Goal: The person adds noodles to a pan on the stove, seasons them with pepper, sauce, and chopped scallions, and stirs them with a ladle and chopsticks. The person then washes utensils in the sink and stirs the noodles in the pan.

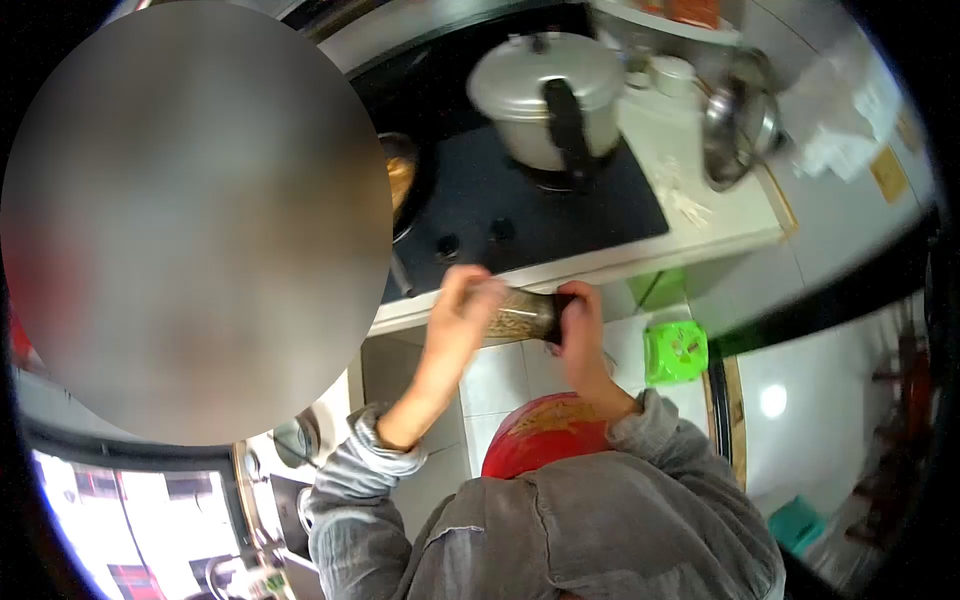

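I see one spice jar point(515, 316): left hand point(463, 305) gripping its body, right hand point(582, 325) clasping its black end point(548, 317). One pressure cooker point(527, 105) stands beyond.

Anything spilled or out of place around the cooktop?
Possibly: pale scraps lie loose on the counter right of the black cooktop, strewn rather than contained; I can't tell what they are. Much of the left is blurred out.

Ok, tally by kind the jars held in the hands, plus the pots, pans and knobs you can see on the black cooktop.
Jar: 1
Lidded pot: 1
Pan, partly hidden: 1
Knobs: 2
Total: 5
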A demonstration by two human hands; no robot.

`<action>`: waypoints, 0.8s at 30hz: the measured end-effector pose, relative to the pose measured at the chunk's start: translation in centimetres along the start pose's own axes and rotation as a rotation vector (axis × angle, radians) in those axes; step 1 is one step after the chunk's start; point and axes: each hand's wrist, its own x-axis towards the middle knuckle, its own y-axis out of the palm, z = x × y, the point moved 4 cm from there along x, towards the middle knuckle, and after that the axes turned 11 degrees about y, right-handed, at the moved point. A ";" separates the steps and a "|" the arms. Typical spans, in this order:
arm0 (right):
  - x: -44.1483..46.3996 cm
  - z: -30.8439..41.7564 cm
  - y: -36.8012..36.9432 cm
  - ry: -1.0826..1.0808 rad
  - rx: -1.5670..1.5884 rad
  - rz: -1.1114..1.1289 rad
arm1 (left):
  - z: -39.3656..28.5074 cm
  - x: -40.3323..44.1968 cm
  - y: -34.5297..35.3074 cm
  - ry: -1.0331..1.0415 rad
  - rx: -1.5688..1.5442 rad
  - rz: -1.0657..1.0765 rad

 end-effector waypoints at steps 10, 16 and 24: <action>0.9 -0.2 4.4 0.474 0.088 0.162 | -0.2 -5.7 -6.9 0.078 -0.075 -0.032; -1.2 1.1 7.0 -0.605 -0.530 0.381 | 3.1 -7.4 -7.1 -0.491 -0.349 -0.268; -0.7 -5.2 8.0 0.296 -0.093 0.241 | -2.6 -8.0 -6.7 0.560 0.749 0.093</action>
